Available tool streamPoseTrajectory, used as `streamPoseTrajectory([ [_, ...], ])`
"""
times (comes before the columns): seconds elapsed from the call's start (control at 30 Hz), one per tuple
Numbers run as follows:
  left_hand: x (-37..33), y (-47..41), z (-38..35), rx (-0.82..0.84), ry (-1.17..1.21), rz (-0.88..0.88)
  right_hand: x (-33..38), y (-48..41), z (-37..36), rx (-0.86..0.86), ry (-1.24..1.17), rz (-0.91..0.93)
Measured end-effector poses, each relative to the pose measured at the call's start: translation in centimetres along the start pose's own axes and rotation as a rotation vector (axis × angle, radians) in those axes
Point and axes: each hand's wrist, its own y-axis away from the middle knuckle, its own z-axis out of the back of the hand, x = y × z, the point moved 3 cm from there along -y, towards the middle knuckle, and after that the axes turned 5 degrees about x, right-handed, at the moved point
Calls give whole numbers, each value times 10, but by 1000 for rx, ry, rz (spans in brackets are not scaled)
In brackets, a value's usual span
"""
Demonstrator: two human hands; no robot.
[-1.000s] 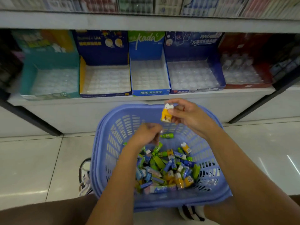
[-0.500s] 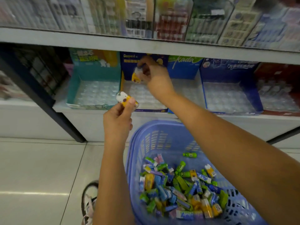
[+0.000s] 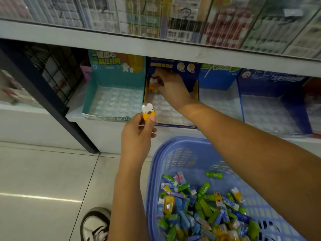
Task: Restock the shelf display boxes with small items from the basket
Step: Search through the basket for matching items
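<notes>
A blue plastic basket (image 3: 175, 153) at the lower right holds several small wrapped items in green, blue and yellow. My right hand (image 3: 171, 87) reaches into the back left corner of the dark blue and yellow display box (image 3: 194, 84), pinching a yellow and white item (image 3: 152, 84) down onto its clear tray. My left hand (image 3: 137, 134) hovers in front of the shelf edge, above the basket's left rim. It holds a second yellow and white item (image 3: 148, 112) upright between thumb and fingers.
A teal display box (image 3: 92, 94) stands left of the dark blue one; a blue box (image 3: 218, 77) and another dark blue box (image 3: 274, 84) stand to its right. A black shelf post (image 3: 43, 94) slants at the left. My shoe (image 3: 94, 225) rests on the tiled floor.
My right hand has pushed its item lower into the box's back corner. My left hand has lifted slightly with its item. The view has tilted a little further up and left.
</notes>
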Motion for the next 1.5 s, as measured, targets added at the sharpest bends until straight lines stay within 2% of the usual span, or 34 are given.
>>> streamPoseTrajectory([
  [0.27,-5,1,1,-3,0,11,-3,1,0,31,34,-39],
  [0.4,-6,4,0,-89,28,43,5,3,9,75,154,-82],
  [0.43,-8,3,-1,-101,21,35,6,7,15,46,112,-116],
  [0.5,-12,0,-3,-115,18,16,10,23,28,39,-263,-202],
  [0.57,-16,-4,-6,-125,20,-8,17,43,34,216,-675,-218],
  [0.6,-18,-6,-9,-127,8,-27,19,51,36,275,-713,-179],
  [0.67,-21,-11,-16,-109,-34,-79,15,56,40,257,-669,-156],
  [0.73,-21,-14,-26,-19,-125,-108,4,49,43,106,-555,-226],
  [0.8,-15,-15,-38,115,-327,-101,-7,40,45,-61,-358,-249],
  [0.87,-10,-11,-46,186,-534,-160,-16,33,39,-136,-242,-223],
  [0.97,-4,-7,-50,230,-661,-208,-23,23,24,-97,-128,-153],
  [1.13,1,-14,-50,234,-683,-221,-28,16,17,-69,-89,-81],
  [1.23,4,-13,-51,231,-718,-233,-29,7,17,26,-54,-78],
  [1.37,5,-13,-51,236,-732,-247,-24,0,18,136,108,-111],
  [1.43,0,-10,-47,172,-657,-256,-16,3,22,189,179,-133],
  [1.5,-6,0,-44,19,-526,-301,-7,14,32,209,173,-163],
])
